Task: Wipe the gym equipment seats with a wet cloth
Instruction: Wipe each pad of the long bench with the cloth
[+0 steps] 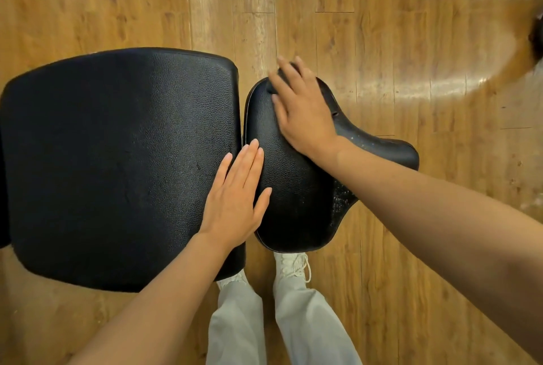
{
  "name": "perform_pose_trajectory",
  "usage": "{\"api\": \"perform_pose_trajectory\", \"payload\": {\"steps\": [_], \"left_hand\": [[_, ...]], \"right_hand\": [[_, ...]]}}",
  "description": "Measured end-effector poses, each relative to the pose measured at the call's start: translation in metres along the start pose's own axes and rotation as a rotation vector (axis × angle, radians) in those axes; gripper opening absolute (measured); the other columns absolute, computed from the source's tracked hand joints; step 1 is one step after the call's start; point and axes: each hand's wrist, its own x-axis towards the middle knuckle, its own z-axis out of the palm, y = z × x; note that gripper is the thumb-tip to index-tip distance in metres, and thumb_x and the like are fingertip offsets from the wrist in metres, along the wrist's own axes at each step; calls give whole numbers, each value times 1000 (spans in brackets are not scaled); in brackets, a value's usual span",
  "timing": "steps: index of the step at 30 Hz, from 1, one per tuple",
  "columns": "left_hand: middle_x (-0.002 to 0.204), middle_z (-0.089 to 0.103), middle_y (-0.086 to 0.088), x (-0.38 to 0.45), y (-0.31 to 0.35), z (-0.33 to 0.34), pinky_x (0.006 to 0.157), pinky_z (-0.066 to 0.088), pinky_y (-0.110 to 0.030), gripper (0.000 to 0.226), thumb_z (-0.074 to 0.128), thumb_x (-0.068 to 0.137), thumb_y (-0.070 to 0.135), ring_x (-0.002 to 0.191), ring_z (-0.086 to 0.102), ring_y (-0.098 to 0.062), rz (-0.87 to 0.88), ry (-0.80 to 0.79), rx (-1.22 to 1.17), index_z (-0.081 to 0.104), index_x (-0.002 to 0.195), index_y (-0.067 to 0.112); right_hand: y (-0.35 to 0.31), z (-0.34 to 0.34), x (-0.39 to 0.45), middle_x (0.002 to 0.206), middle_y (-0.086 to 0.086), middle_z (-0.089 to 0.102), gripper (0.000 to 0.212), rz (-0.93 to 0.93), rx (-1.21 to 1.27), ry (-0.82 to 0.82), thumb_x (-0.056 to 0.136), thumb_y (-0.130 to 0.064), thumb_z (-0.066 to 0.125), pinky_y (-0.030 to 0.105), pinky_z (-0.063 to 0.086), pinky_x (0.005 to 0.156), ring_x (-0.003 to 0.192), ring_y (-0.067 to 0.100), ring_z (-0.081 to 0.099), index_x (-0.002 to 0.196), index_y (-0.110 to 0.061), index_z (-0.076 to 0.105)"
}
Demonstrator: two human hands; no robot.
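The left hand lay flat beside the seat; the right hand pressed its far end, any cloth hidden

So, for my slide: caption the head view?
Left hand flat across both black pads; right hand pressing the smaller seat.

Warm, fairly bright indoor light falls from the upper right, leaving a pale streak of glare on the wooden floor and a soft sheen on the black pads, while the wide lens bends the edges and the top-right corner is smeared with blur.
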Motion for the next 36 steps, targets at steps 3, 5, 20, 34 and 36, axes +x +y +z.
{"api": "perform_pose_trajectory", "payload": {"steps": [3, 5, 20, 34, 36], "left_hand": [[162, 23, -13, 0, 1, -2, 122, 20, -45, 66, 33, 99, 39, 149, 26, -23, -3, -11, 16, 29, 153, 1], [162, 25, -14, 2, 3, -3, 121, 22, -46, 66, 35, 99, 39, 149, 28, -23, -8, -2, 26, 31, 152, 1], [162, 25, -14, 6, 10, -2, 120, 25, -48, 68, 34, 99, 43, 149, 27, -24, -51, -14, 94, 32, 151, 0], [163, 21, -14, 6, 14, -2, 124, 15, -46, 73, 34, 98, 49, 150, 21, -24, -89, -27, 50, 28, 153, 2], [163, 20, -15, 5, 15, -1, 123, 15, -46, 75, 33, 97, 50, 151, 20, -25, -90, -19, 69, 26, 153, 0]], "right_hand": [[6, 0, -1, 152, 15, 44, 42, -89, -37, -21, 101, -16, 46, 45, 32, 116, 142, 40, 36, 141, -5, 54], [21, -7, -3, 156, 16, 38, 44, -45, 11, -39, 102, -14, 45, 44, 29, 117, 145, 39, 31, 144, -4, 50], [32, -25, -147, 161, 16, 28, 50, -200, -226, -117, 103, -16, 47, 51, 22, 121, 149, 38, 24, 152, -7, 38], [35, -20, -77, 160, 15, 31, 47, 3, -119, 56, 106, -25, 40, 50, 27, 119, 148, 36, 26, 150, -10, 43], [37, -16, -114, 158, 15, 35, 44, -173, -176, 34, 106, -22, 44, 52, 25, 120, 147, 38, 29, 149, -11, 46]]}}
